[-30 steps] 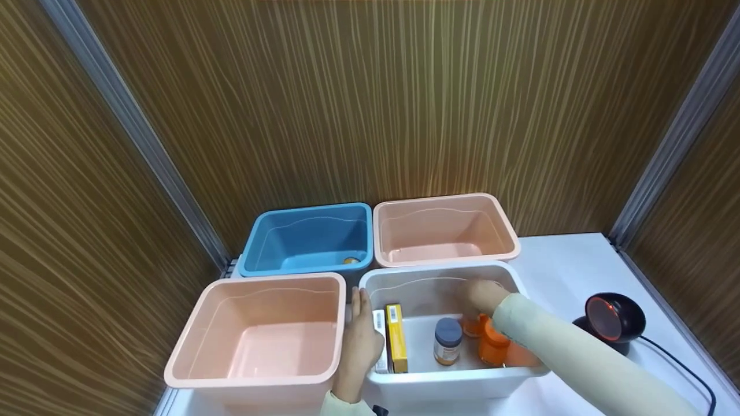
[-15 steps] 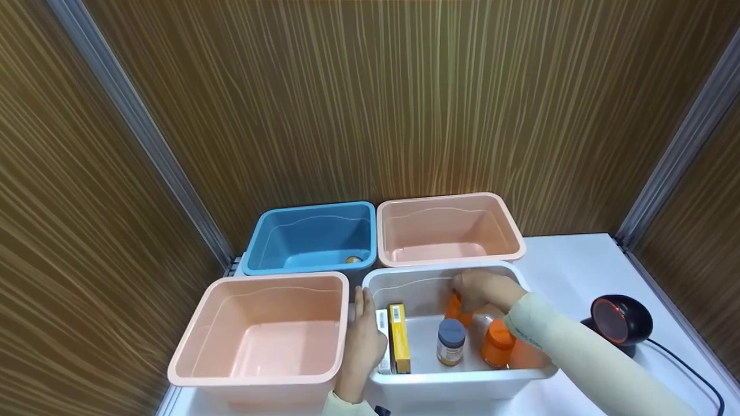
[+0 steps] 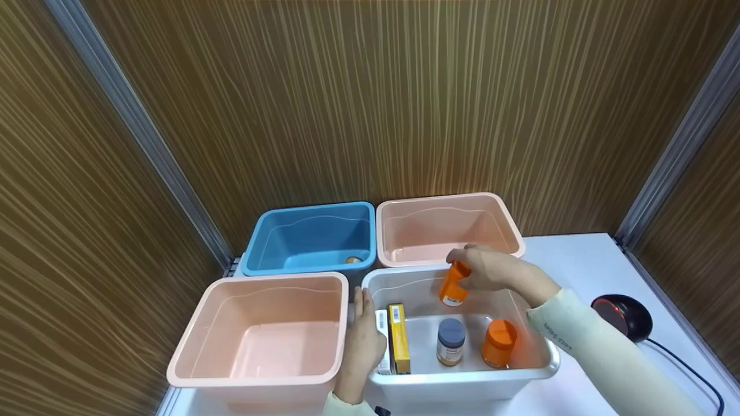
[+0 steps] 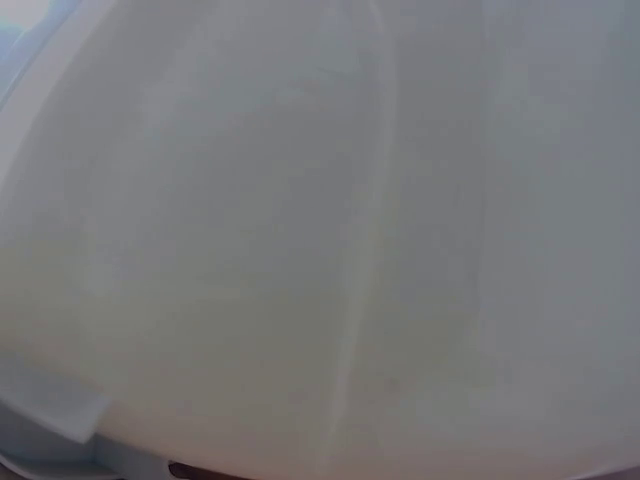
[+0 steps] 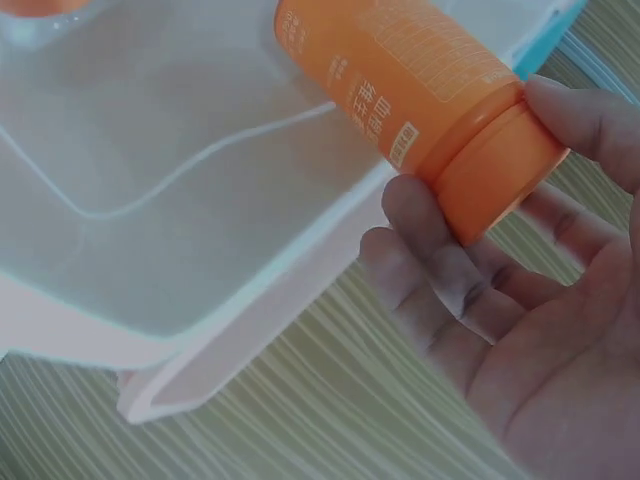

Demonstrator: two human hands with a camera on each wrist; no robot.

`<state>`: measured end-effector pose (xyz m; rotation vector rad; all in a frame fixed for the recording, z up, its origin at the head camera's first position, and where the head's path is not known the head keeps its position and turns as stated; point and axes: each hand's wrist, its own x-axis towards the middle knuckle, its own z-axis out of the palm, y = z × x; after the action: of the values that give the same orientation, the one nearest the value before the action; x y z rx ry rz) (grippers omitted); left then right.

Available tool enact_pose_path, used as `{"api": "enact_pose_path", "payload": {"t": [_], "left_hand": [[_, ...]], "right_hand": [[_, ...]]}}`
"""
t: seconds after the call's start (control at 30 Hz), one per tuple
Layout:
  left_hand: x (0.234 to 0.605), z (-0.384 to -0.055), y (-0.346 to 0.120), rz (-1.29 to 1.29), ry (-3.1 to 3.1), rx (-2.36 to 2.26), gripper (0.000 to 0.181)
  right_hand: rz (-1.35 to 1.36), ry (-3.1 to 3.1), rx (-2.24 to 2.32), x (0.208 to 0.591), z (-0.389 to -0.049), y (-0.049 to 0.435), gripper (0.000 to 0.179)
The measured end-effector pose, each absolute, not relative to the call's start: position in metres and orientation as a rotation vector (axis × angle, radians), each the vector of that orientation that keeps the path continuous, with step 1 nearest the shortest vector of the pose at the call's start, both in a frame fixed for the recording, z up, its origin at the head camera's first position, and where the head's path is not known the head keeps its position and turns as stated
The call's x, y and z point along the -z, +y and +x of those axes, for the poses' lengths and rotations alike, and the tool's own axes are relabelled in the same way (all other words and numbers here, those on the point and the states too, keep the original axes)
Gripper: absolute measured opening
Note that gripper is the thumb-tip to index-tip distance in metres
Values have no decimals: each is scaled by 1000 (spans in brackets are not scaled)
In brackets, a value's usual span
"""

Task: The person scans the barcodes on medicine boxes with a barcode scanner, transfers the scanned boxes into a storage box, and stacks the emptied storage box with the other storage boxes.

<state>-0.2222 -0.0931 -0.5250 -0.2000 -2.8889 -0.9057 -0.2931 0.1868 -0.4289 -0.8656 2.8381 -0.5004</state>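
My right hand pinches an orange pill bottle by its cap, thumb on one side and fingertips on the other. The bottle hangs tilted over the back of the white bin; the right wrist view shows white printing on the bottle. Inside the bin stand an orange jar, a bottle with a grey-blue lid, a yellow box and a white box. My left hand lies along the bin's left side with fingers straight. A pale surface fills the left wrist view.
A pink bin stands left of the white one. Behind are a blue bin with a small round thing in it and another pink bin. A black device with a cable sits on the table at right.
My right hand has come up from inside the white bin, lifting the orange pill bottle to the back rim. My left hand has stayed at the bin's left side.
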Motion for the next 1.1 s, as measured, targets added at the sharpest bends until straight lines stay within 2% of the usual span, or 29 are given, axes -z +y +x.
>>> {"api": "enact_pose_path", "payload": {"t": [0.3, 0.53, 0.63, 0.83, 1.1], "left_hand": [[524, -222, -91, -184, -2933, 852, 81], [522, -222, -91, -191, -2935, 855, 81], [522, -222, -91, -196, -2935, 864, 81], [523, -221, -91, -191, -2933, 866, 82], [524, -221, -93, -206, -2892, 920, 81]], "right_hand": [[-882, 2840, 618, 415, -283, 205, 37], [-928, 2913, 615, 405, -277, 217, 15], [-933, 2949, 578, 403, -274, 223, 12], [-729, 2928, 680, 395, -264, 239, 27], [-625, 3015, 660, 381, -245, 261, 31]]}}
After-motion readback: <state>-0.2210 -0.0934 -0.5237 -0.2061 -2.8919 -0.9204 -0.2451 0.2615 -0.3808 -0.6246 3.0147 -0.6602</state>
